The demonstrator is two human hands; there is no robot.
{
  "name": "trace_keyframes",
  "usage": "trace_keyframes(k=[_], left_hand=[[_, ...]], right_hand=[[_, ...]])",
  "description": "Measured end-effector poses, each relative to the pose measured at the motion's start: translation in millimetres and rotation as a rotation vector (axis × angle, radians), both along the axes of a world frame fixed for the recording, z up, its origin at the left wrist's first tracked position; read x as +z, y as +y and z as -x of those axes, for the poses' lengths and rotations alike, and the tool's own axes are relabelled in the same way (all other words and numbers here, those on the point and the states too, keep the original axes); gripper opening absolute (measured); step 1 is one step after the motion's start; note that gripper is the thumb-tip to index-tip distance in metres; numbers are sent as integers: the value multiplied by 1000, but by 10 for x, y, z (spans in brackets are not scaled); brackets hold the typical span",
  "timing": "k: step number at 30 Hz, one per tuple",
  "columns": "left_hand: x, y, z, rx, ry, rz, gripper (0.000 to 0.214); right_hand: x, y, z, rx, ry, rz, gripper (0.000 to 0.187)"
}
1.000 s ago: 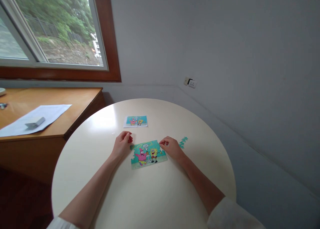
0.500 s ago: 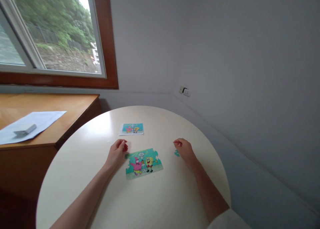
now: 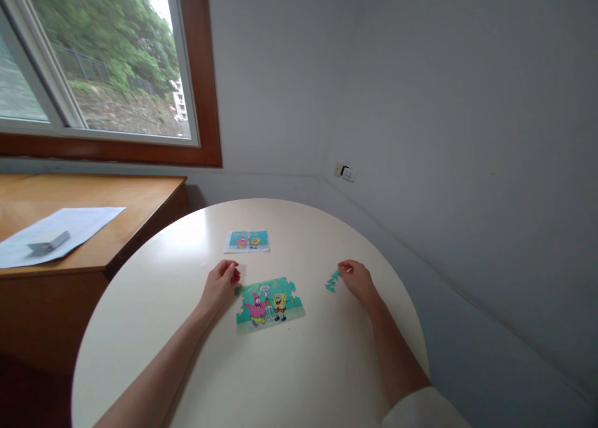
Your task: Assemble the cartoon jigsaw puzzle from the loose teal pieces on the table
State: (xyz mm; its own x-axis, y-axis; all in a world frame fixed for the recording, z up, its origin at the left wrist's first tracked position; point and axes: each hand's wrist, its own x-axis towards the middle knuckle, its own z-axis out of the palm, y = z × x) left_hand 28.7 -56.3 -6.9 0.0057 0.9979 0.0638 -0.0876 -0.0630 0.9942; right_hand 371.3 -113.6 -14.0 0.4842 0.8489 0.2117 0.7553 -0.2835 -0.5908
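A mostly assembled jigsaw puzzle point(image 3: 268, 309) with cartoon figures on a teal background lies on the round white table, with notches along its left and right edges. My left hand point(image 3: 222, 280) rests by its upper left corner, fingers curled together; whatever they may hold is hidden. To the right of the puzzle, several loose teal puzzle pieces point(image 3: 332, 283) lie in a small cluster. The closed fingertips of my right hand point(image 3: 357, 280) are at the upper end of this cluster. I cannot tell whether they grip a piece.
A paper sheet point(image 3: 247, 242) printed with the same cartoon picture lies beyond the puzzle. On the left, a wooden desk point(image 3: 140, 194) bears white paper point(image 3: 88, 219) and a small pale block point(image 3: 49, 241). Walls stand behind and right of the round table point(image 3: 299, 384).
My right hand has moved right and slightly toward me, uncovering more of the loose puzzle pieces. My left hand and the assembled puzzle have stayed nearly in place.
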Motion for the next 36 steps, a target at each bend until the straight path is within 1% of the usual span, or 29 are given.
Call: trace_keyframes(k=[3,7,10,13,15,17,19,21,26,32,36], left_hand=[[-2,4,-6,7,-1,-2,39],[8,-1,-15,7,-8,20,39],[22,-15,-14,1,-8,19,38],[27,-22,-6,-8,-3,19,37],[22,-18,-1,-8,3,13,38],[13,-10,2,-7,7,3,38],[4,-2,1,-8,5,2,39],[-1,1,-1,-8,-3,6,39],[5,-9,-7,-2,-8,3,39],[-5,-5,-14,4,-13,17,38],[-16,3,-15,0,-19,22,38]], right_hand=[[-6,-5,-7,74,-21,12,20],[-23,-3,0,179,-16,76,16],[-55,20,50,195,-8,77,16],[-94,50,90,203,-27,38,16],[-112,61,84,189,-34,-8,20],[-116,60,48,138,-37,-47,22],[-108,48,-1,74,-42,-57,25],[-96,32,-40,38,-45,-43,27],[-84,-1,-45,43,-6,45,26],[-66,-11,-22,59,-30,66,19],[-54,-11,-20,61,-55,97,19]])
